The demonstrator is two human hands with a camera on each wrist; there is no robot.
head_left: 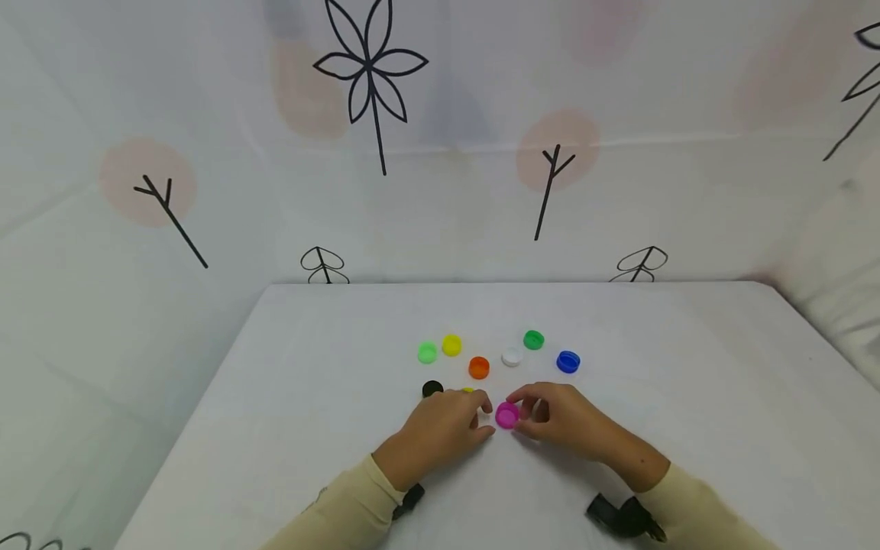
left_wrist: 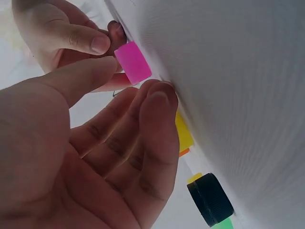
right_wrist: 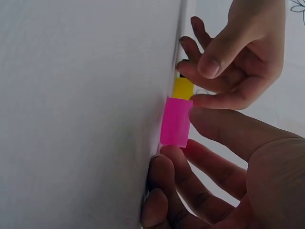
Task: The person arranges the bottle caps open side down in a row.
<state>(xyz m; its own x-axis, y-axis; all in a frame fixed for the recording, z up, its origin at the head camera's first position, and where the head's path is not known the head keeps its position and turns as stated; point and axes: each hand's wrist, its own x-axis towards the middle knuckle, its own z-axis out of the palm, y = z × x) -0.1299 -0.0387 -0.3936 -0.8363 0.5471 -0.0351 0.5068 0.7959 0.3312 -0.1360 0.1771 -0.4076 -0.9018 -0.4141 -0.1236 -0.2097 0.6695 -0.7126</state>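
A magenta bottle cap (head_left: 507,415) rests on the white table between the two hands. My right hand (head_left: 567,418) is curled at its right side and pinches it between thumb and fingers, as the right wrist view also shows. Just left of the cap is my left hand (head_left: 443,428), its thumb and fingers loosely bent and apart, with nothing held between them. Behind the left hand lie a black cap (head_left: 432,388) and a yellow cap (left_wrist: 183,132), which the hand mostly covers in the head view.
Farther back sit more caps: light green (head_left: 427,352), yellow (head_left: 451,345), orange (head_left: 479,367), white (head_left: 512,357), green (head_left: 533,340) and blue (head_left: 567,362). The white table (head_left: 330,344) ends at a patterned cloth backdrop (head_left: 440,214).
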